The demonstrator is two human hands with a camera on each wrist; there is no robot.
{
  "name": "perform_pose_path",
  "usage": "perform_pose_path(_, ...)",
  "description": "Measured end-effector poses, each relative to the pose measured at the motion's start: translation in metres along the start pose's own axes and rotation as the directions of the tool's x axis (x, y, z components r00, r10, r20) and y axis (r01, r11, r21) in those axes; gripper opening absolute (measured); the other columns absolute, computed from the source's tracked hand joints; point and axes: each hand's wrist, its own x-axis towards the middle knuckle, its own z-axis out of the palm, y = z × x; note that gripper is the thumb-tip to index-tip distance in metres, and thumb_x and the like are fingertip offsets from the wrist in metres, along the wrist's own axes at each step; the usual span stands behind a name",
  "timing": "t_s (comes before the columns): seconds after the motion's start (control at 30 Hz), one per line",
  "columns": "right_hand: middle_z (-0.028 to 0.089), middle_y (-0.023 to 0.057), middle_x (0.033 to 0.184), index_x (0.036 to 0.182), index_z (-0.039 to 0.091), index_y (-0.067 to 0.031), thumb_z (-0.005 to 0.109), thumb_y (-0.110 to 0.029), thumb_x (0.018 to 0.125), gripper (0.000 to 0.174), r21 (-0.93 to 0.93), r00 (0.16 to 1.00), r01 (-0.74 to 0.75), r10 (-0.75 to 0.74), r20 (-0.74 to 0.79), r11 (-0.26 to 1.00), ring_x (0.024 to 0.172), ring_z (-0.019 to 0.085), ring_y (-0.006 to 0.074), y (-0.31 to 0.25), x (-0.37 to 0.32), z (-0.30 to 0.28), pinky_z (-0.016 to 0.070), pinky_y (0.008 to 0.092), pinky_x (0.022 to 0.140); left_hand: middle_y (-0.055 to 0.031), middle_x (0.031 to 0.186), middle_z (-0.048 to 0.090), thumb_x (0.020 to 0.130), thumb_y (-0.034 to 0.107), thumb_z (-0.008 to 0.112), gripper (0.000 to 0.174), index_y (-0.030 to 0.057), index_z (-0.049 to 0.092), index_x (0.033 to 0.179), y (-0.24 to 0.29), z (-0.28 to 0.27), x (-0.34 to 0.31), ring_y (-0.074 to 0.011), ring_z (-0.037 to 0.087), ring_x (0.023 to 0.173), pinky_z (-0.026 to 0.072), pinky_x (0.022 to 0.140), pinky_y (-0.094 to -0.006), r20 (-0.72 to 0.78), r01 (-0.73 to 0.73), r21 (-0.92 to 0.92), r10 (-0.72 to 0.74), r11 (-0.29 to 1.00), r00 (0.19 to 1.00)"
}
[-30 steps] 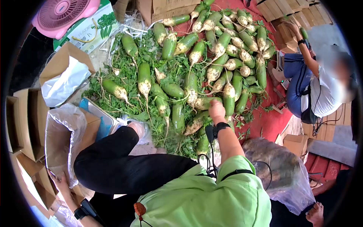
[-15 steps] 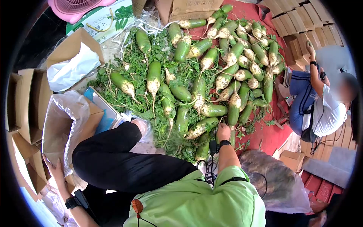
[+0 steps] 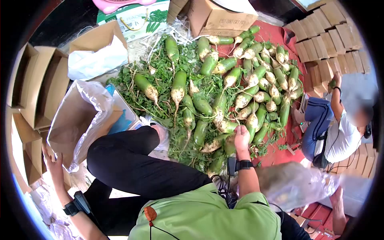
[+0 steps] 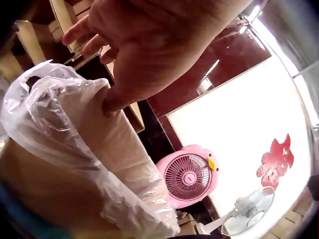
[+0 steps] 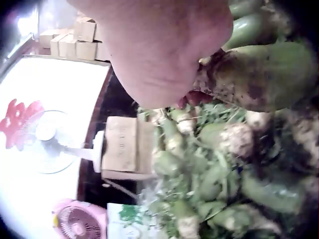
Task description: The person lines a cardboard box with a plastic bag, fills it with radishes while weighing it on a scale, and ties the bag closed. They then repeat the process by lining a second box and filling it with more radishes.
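The right hand grasps a thick green radish with a soil-smeared, pale root end, its fingers curled round that root end. This radish is at the near edge of the heap; whether it hangs clear of the others cannot be told. Close around it lie many more long green radishes with whitish tapering roots, the left part of the heap bedded on loose leafy greens, the right part over a red floor covering.

The left hand grips nothing: its fingers reach out and its thumb touches the rim of a tall brown cardboard box lined with clear plastic film. That box stands left of the person's bent, black-trousered leg. Behind it is another open carton with a white liner, and beyond that a green-and-white printed carton.

Farther out, the left wrist view shows a round pink fan and a white fan. To the right, a person in a white top sits near stacked brown cartons.
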Motion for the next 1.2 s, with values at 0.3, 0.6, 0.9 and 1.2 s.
perform_pose_path(0.3,0.054,0.0067,0.078,0.08,0.05,-0.0046,0.043,-0.016,0.094,0.019,0.859,0.948,0.15,-0.319,0.016,0.49,0.074,0.052,0.0175,-0.205,0.028,0.005,0.0429,0.0314,0.075,-0.0122,0.13,0.045,0.079,0.008,0.058,0.049,0.0062,0.047,0.126,0.075,-0.014,-0.02,-0.026,0.039,0.122,0.0276,0.103,-0.0367,-0.219,-0.297,0.136,0.321,0.945,0.921)
perform_pose_path(0.6,0.05,0.0015,0.077,0.08,0.05,-0.0077,0.047,-0.018,0.09,0.015,0.89,0.741,-0.438,-0.612,0.276,-0.13,0.08,0.048,0.0181,-0.33,0.052,0.054,0.0392,0.0349,0.084,-0.011,0.115,0.054,0.075,0.001,0.058,0.033,0.0037,0.058,0.108,0.168,-0.001,-0.04,-0.0271,0.049,0.107,0.0368,0.095,-0.0349,-0.132,-0.407,-0.182,0.388,0.895,0.912)
perform_pose_path(0.9,0.043,0.0017,0.072,0.078,0.047,-0.0078,0.043,-0.016,0.092,0.016,0.845,0.624,-0.533,-0.695,0.357,-0.043,0.077,0.046,0.017,-0.443,0.023,0.082,0.0288,0.0486,0.1,-0.0099,0.118,0.052,0.071,0.003,0.06,0.031,0.0035,0.06,0.102,0.135,-0.012,-0.029,-0.0304,0.043,0.113,0.0349,0.097,-0.0376,-0.232,-0.261,-0.017,0.25,0.965,0.94)
perform_pose_path(1.2,0.043,0.001,0.07,0.08,0.046,-0.0093,0.043,-0.02,0.092,0.017,0.68,0.363,-0.727,-0.79,0.494,0.092,0.074,0.047,0.0192,-0.522,-0.048,0.158,0.0309,0.0527,0.097,-0.0173,0.1,0.059,0.082,0.005,0.054,0.031,-0.001,0.054,0.113,0.133,-0.027,-0.034,-0.0302,0.053,0.102,0.0394,0.092,-0.034,-0.034,-0.266,-0.491,0.287,0.829,0.957)
